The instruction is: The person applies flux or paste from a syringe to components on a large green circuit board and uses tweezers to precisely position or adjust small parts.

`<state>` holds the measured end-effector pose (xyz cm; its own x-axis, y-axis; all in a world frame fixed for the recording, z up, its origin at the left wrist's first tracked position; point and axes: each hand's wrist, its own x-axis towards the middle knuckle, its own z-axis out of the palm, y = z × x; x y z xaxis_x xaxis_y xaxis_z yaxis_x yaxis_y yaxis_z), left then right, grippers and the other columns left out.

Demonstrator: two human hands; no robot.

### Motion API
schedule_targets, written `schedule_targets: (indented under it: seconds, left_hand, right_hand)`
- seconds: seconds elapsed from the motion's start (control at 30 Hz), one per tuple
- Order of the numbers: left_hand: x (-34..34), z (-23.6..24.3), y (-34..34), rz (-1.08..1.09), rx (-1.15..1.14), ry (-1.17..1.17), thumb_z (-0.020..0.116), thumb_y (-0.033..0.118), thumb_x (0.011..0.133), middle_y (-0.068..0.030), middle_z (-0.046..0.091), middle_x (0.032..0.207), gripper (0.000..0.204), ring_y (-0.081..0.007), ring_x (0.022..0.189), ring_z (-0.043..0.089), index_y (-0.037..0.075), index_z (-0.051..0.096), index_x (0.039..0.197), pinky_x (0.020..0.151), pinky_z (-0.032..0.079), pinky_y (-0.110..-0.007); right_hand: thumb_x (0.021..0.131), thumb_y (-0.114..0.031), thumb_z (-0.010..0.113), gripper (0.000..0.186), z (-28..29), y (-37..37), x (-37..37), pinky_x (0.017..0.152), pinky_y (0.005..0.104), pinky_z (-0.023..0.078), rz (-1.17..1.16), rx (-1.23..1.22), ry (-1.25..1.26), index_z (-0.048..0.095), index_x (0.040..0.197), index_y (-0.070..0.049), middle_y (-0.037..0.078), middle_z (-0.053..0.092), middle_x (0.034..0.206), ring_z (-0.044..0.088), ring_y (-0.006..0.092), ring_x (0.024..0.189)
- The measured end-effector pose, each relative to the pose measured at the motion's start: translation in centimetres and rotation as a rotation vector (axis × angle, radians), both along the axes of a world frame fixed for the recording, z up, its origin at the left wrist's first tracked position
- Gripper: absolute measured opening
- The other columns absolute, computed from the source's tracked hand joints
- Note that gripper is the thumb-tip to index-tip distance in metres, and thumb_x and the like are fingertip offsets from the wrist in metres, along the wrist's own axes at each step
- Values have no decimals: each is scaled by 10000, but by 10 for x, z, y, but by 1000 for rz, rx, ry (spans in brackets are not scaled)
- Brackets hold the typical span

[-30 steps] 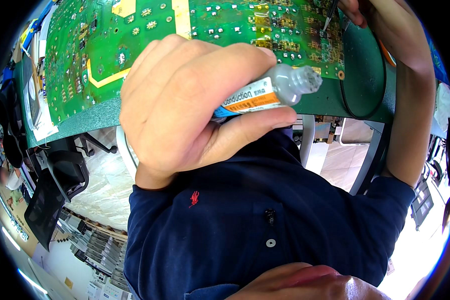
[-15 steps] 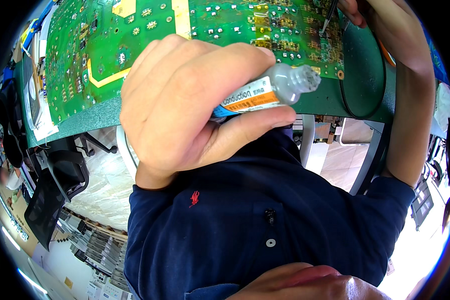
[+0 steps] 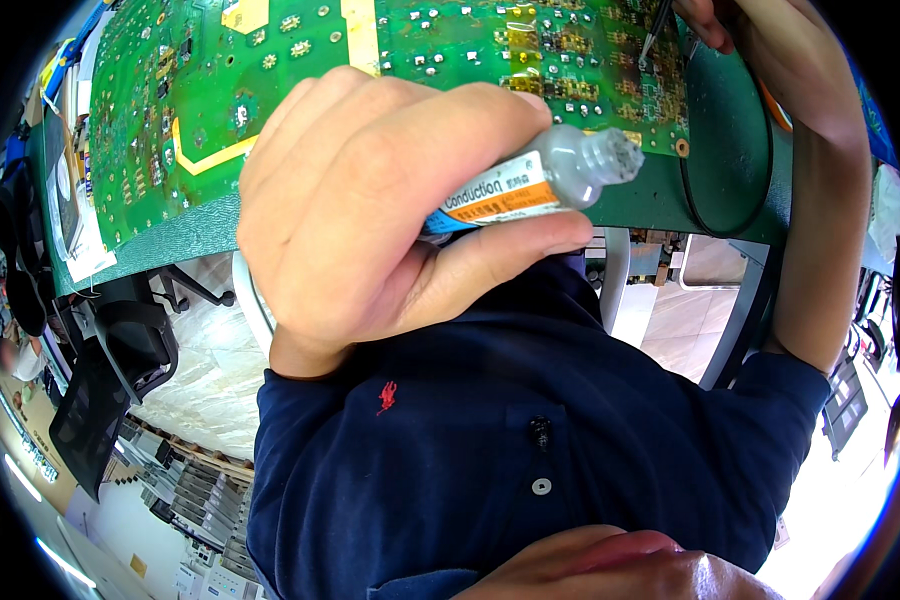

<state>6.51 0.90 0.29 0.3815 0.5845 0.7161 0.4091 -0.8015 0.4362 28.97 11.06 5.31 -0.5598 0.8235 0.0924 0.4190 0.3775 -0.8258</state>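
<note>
My left hand (image 3: 370,200) is wrapped round a small clear plastic bottle (image 3: 570,175) with a white, blue and orange label. The bottle's threaded neck is uncapped and points right, and its other end is hidden in my palm. Behind it lies a large green circuit board (image 3: 450,110) with gold strips and many small parts. At the upper right, my right hand (image 3: 705,22) is partly cut off by the frame's edge. Its fingers are closed by a thin, dark pointed tool (image 3: 658,28), whose metal tip rests at or just over the small parts on the board's right side.
The board lies on a green-topped table (image 3: 160,250). A black cable (image 3: 725,235) loops on the table to the right of the board. Papers and a plastic bag (image 3: 70,200) lie at the left edge. A black office chair (image 3: 120,340) stands to the left.
Hardly anything differs. The pointed tool's tip has shifted very slightly over the board; the bottle stays in my left hand.
</note>
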Motion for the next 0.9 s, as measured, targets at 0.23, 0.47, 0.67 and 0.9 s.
schedule_targets:
  seconds: [0.23, 0.47, 0.67, 0.9]
  left_hand:
    - [1, -1, -1, 6, -3, -14, 883, 264, 638, -121, 643, 798, 596, -137, 610, 515, -94, 587, 1012, 508, 351, -206]
    - [1, -1, 0, 2, -5, -25, 883, 260, 634, -100, 628, 753, 581, -127, 587, 497, -94, 600, 999, 500, 335, -204]
    - [1, -1, 1, -2, 1, -17, 881, 256, 639, -105, 630, 759, 584, -129, 587, 500, -93, 592, 1009, 502, 338, -205]
    - [1, -1, 0, 8, 10, -16, 880, 265, 644, -118, 641, 781, 596, -135, 596, 512, -93, 583, 1017, 507, 348, -206]
  right_hand:
    - [1014, -335, 416, 393, 0, 0, 1, 416, 177, 360, 6, 1, 6, 542, 807, -26, -3, 502, 529, 455, 50, 420]
    - [1012, -335, 419, 390, 0, -1, 0, 422, 177, 357, -1, 0, -3, 542, 808, -26, -4, 502, 532, 451, 48, 427]
    - [1011, -331, 420, 386, -3, 3, 3, 421, 175, 356, 33, -58, 71, 543, 809, -27, -4, 505, 534, 452, 46, 428]
    - [1013, -329, 420, 382, 2, -1, -1, 415, 173, 362, 8, 14, -5, 545, 812, -29, -9, 504, 530, 456, 43, 424]
